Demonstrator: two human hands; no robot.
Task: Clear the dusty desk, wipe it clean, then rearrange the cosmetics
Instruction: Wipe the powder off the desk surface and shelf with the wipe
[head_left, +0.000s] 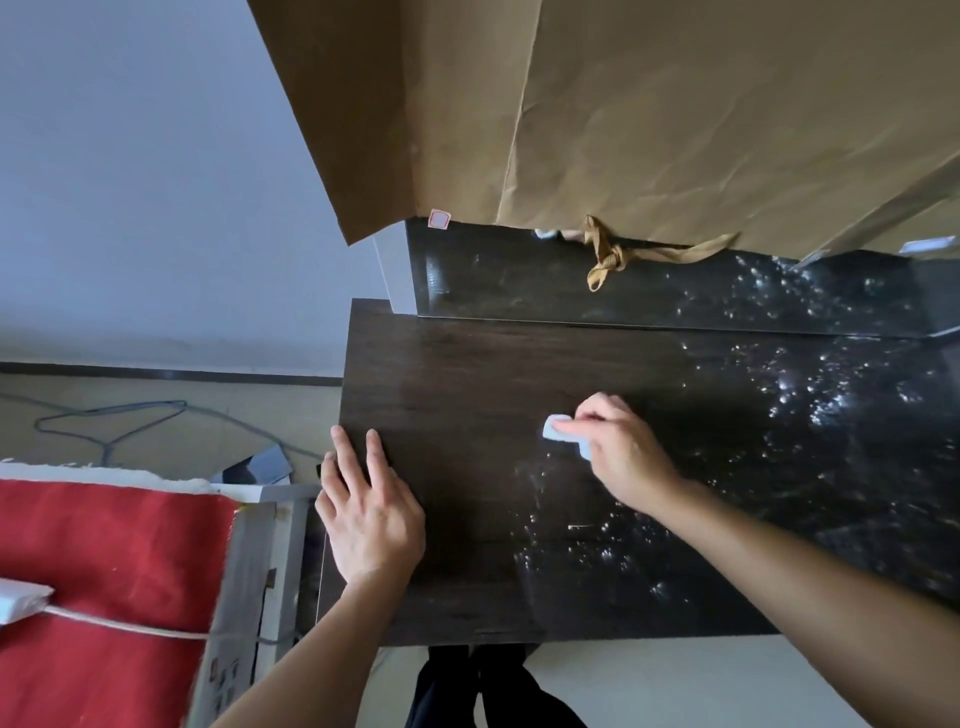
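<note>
While right hand (621, 454) pinches a cloth (560, 429) at desk (467, 374) centre | left hand (370, 514) flat, fingers straight, on desk's left edge | step: wiping | next, likely: sweep toward desk's dusty right side

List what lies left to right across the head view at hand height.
red cloth → left hand, flat on the desk → pale blue wipe → right hand pinching it → dust specks
</note>
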